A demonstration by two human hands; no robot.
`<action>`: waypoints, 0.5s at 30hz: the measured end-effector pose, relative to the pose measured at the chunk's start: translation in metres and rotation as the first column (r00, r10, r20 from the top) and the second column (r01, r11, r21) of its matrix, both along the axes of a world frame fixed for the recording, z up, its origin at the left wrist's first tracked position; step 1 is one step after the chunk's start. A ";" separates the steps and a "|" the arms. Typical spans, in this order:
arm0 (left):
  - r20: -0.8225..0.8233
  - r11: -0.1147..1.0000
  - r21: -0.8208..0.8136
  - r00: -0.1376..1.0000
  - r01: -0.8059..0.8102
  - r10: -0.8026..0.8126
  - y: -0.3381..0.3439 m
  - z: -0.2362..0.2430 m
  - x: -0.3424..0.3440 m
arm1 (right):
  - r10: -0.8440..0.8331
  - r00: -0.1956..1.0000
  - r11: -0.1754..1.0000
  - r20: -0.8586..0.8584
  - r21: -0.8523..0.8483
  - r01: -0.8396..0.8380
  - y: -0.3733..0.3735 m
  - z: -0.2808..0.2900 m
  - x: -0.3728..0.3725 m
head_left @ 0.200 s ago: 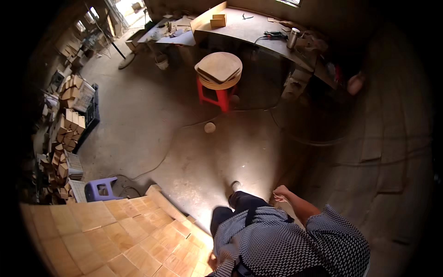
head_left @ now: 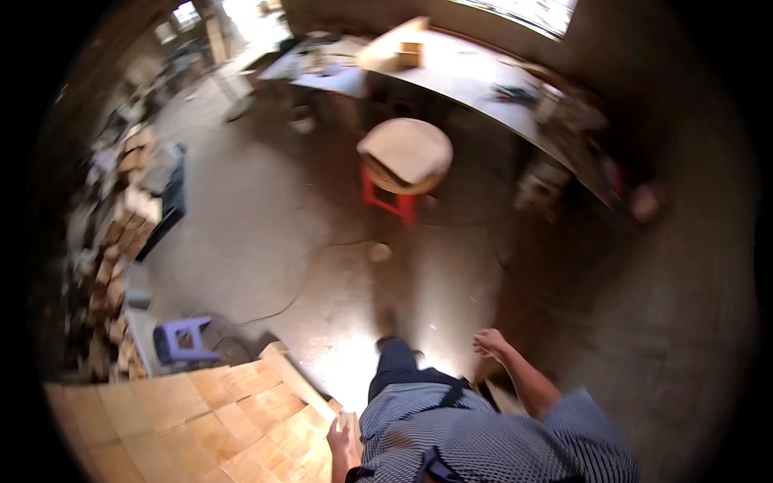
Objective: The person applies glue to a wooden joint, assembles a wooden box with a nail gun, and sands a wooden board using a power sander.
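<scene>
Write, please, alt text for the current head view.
A person's left hand is beside pale wooden pieces; the right hand is loosely curled. Ahead stand a workbench and a red stool bearing a wooden board; at left, a purple stool.

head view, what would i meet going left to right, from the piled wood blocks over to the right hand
Piled wood blocks → purple stool → left hand → red stool with wooden pieces on top → right hand
</scene>
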State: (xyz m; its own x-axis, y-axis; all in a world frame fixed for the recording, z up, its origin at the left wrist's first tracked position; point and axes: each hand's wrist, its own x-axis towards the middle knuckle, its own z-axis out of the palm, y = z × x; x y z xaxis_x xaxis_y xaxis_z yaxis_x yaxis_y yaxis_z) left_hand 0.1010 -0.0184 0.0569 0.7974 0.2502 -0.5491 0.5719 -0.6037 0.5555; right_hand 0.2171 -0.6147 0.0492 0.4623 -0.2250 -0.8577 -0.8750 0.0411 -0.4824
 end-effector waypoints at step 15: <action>0.565 0.903 -0.248 0.809 0.350 -0.158 -0.276 0.136 0.698 | -0.731 0.679 0.662 -0.068 0.172 0.729 -0.175 0.037 0.145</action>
State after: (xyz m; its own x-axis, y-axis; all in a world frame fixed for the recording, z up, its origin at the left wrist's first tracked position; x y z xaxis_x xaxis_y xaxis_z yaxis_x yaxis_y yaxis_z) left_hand 0.7987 -0.2940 0.1932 0.9919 -0.1192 -0.0431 -0.0102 -0.4141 0.9102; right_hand 0.3618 -0.7895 0.0867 0.2194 -0.3436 -0.9131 -0.5254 0.7470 -0.4073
